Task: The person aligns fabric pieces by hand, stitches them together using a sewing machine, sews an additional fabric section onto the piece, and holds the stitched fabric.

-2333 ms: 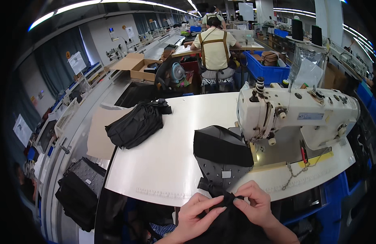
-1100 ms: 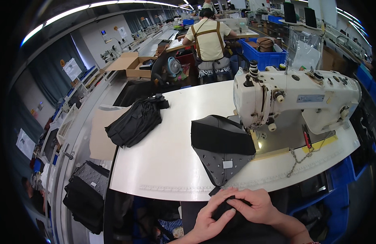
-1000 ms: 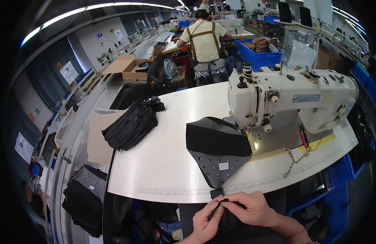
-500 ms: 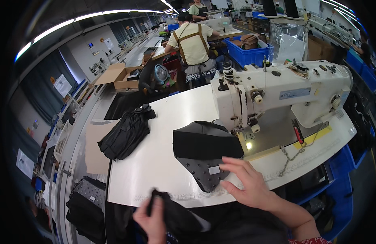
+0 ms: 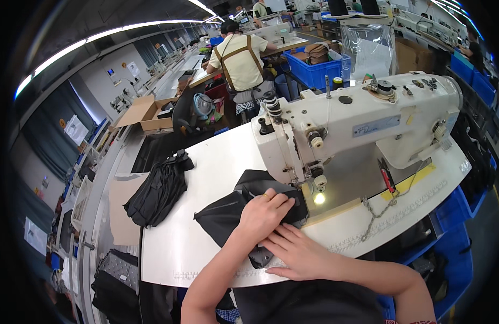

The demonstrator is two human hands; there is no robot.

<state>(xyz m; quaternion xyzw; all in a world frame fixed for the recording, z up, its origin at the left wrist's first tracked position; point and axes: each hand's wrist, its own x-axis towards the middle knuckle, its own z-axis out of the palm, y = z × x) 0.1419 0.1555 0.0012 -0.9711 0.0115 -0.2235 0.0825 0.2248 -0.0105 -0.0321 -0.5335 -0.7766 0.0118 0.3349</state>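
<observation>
Black fabric pieces lie layered on the white sewing table, with one edge close to the needle area of a white industrial sewing machine. My left hand has its fingers bent and pinched together on the upper black piece, just left of the lit presser foot. Below it my right hand lies flat over the fabric, fingers stretched toward the left hand and partly under it. Both hands cover much of the layers, so how the edges line up is hidden.
A bundle of black fabric pieces sits at the table's left. Red-handled thread snips and a chain lie right of the needle. Blue bins stand at the right. Ahead, a person sits at another machine.
My left hand has brought a black piece up from the table's front edge onto the piece by the needle. My right hand has moved left and now rests flat on the fabric.
</observation>
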